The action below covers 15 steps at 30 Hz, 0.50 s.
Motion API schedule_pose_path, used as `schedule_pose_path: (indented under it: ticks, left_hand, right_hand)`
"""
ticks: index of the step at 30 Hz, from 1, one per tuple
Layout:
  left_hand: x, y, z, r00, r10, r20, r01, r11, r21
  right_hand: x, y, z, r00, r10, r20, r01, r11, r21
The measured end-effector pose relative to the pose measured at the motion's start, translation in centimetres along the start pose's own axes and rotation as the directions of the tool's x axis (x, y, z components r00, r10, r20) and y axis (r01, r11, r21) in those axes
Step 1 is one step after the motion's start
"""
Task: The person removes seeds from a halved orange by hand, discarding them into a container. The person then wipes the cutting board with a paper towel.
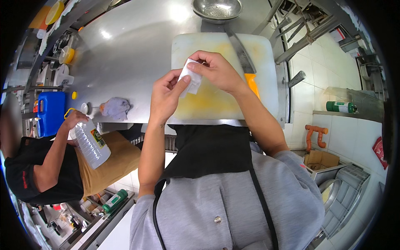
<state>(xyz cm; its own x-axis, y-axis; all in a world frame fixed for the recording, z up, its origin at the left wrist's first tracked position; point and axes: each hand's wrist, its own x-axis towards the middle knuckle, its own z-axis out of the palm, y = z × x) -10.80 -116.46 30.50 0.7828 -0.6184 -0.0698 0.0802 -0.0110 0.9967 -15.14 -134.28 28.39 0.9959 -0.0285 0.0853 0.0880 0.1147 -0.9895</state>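
Note:
Both my hands hold a small folded white paper or cloth (pixel 194 82) above a white cutting board (pixel 200 109) with yellow stains. My left hand (pixel 168 93) pinches its lower left side between thumb and fingers. My right hand (pixel 215 70) grips its upper part, thumb on top. To the right of my right hand, a knife (pixel 242 51) with an orange handle lies on the board, its blade pointing away from me. The handle's lower end is partly hidden behind my right forearm.
Metal colanders (pixel 217 9) stand beyond the board on the steel table (pixel 131 62). A crumpled grey cloth (pixel 116 107) lies left. At the far left a co-worker holds a large clear plastic jug (pixel 92 143) beside a blue jerrycan (pixel 52 112). Metal pipes (pixel 297 50) stick out at the right.

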Motion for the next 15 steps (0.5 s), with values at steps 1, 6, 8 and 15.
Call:
schedule_pose_path:
  ticks: [1, 6, 8, 15]
  left_hand:
    - [0.0, 0.1, 0.0, 1.0, -0.013, -0.02, 0.013, 1.0, 0.016]
    - [0.7, 0.2, 0.0, 0.993, -0.009, -0.116, 0.02, 0.995, 0.096]
    - [0.8, -0.2, 0.0, 0.987, -0.007, -0.16, 0.03, 0.989, 0.142]
    - [1.6, -3.4, -1.4, 0.959, 0.101, -0.263, -0.015, 0.95, 0.311]
  right_hand:
    - [0.1, -0.1, -0.1, 1.0, -0.015, -0.023, 0.014, 0.999, -0.033]
    - [-0.3, -0.8, -0.3, 0.999, -0.005, -0.052, -0.004, 0.986, -0.166]
    - [-0.5, -0.9, 0.0, 0.99, -0.104, -0.096, 0.063, 0.931, -0.359]
    - [-0.4, -0.4, 3.4, 0.77, -0.634, 0.067, 0.37, 0.358, -0.857]
